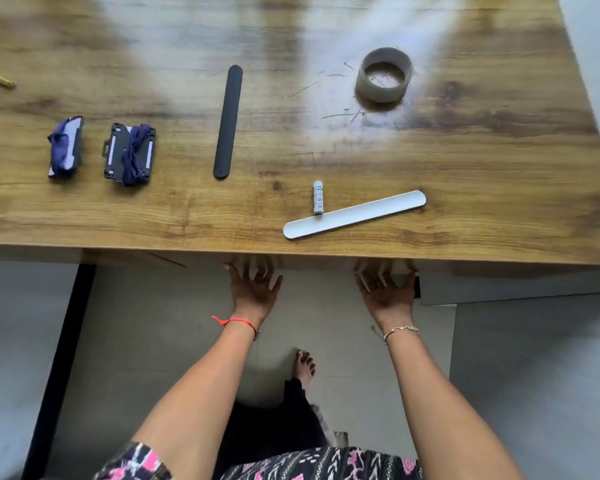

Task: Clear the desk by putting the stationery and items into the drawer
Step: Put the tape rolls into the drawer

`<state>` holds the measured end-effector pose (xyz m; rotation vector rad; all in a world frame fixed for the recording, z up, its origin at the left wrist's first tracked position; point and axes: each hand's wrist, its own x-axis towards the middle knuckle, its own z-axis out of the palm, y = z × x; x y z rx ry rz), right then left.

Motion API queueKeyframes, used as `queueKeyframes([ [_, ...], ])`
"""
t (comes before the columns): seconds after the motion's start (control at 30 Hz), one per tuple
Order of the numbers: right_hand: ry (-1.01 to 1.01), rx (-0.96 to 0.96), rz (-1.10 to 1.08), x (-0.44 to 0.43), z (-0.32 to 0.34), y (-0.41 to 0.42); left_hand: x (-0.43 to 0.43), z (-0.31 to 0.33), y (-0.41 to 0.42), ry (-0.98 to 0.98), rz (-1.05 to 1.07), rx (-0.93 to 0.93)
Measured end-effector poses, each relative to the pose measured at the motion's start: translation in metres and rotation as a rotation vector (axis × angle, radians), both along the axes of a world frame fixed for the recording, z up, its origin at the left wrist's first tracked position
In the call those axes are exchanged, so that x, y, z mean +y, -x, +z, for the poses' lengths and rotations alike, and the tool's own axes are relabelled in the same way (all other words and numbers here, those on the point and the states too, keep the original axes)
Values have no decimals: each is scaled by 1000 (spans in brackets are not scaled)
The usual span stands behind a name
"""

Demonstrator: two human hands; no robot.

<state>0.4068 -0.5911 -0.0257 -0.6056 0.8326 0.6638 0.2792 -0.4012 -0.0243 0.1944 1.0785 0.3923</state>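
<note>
Head view, and you've got both hands low at the desk's point(499, 150) front edge. Your left hand point(255, 289) and right hand point(385, 289) are spread, fingers fanned, tips up against the panel tucked beneath that edge, holding nothing. Whether that panel is the drawer front, you can't tell from here.

Count what's on the wood. Two flat strips:
- The white strip point(354, 214) lies just beyond your right hand and the gap between your hands, close to the front edge.
- The black strip point(228, 122) lies farther out, beyond your left hand.

One small white cylinder point(318, 197) has its near end touching the white strip. One tape roll point(384, 75) sits well beyond your right hand. Two lanyard-wrapped badge holders lie side by side, far off to the left of your left hand: the outer holder point(65, 147) and the inner holder point(129, 154). One yellow scrap point(3, 80) sits farther left again.

As for room, bare wood runs between the black strip and the tape roll. The desk's right edge slants away past your right hand. Open floor lies between your forearms.
</note>
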Motion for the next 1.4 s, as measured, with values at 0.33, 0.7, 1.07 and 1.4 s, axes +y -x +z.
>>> queueKeyframes([
  [0.33, 107, -26, 17, 5, 0, 2, 2, 6, -9, -80, -46, 97],
  [0.7, 177, -28, -68, 2, -16, 48, -32, -10, 31, -159, -86, 87],
  [1.07, 935, -207, 357, -66, 51, 124, -68, 66, 123, -411, -1208, 401],
  [1.4, 1654, -1454, 1021, -56, 90, 140, -16, 117, 130, -1832, -1530, 200],
])
